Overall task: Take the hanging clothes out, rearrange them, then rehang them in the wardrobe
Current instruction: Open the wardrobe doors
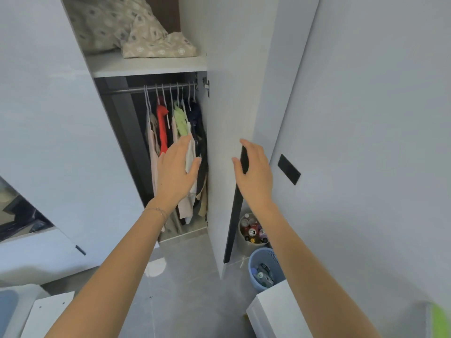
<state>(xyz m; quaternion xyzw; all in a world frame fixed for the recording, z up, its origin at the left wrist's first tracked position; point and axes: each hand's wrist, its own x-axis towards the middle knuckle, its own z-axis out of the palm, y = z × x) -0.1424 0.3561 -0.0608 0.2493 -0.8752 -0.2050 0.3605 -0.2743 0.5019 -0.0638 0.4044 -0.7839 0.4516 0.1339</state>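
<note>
Head view looks into an open wardrobe [102, 147] at the centre of the frame. Its hanging clothes [153, 152] sit on a metal rail [131, 90] that runs side to side in the upper middle. They are bunched toward the rail's right end. Each garment's long axis is vertical, with the hanger hooks up on the rail and the hems pointing down toward the floor. A red top [162, 128] and a light green top [180, 120] hang among pale and dark pieces.

The left hand [177, 172] is spread in front of the clothes, fingers straight and apart, holding nothing. Whether it touches the fabric cannot be told. The right hand [256, 174], right of centre, pinches the black edge of the wardrobe door [227, 93], thumb on the inner face and fingers on the far side.

Patterned pillows [136, 32] lie on the shelf [146, 65] above the rail. A blue basket [256, 262] of bottles stands at lower right.
</note>
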